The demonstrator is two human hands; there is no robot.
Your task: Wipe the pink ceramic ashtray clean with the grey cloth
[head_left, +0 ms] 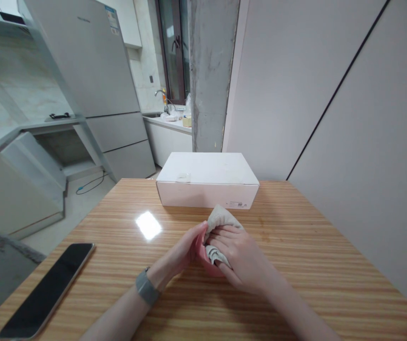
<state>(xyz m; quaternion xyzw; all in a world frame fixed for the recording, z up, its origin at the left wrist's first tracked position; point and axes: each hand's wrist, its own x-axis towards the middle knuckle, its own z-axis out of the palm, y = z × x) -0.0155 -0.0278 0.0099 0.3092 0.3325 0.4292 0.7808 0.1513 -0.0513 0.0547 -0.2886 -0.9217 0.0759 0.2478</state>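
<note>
My left hand (pixel 184 251) curls around the left side of a small pink bowl-like object (pixel 207 267), mostly hidden under both hands. My right hand (pixel 239 258) lies on top of it, fingers pressed together on a beige cloth (pixel 219 218) that sticks up behind the fingers and bunches under them. A grey band (pixel 147 286) is on my left wrist. Both hands rest low over the striped wooden table (pixel 296 265), just in front of the white box.
A closed white cardboard box (pixel 207 182) stands at the table's far edge. A dark phone (pixel 49 289) lies face up near the front left corner. A grey pillar, a white wall, a fridge and a kitchen counter with a sink are behind.
</note>
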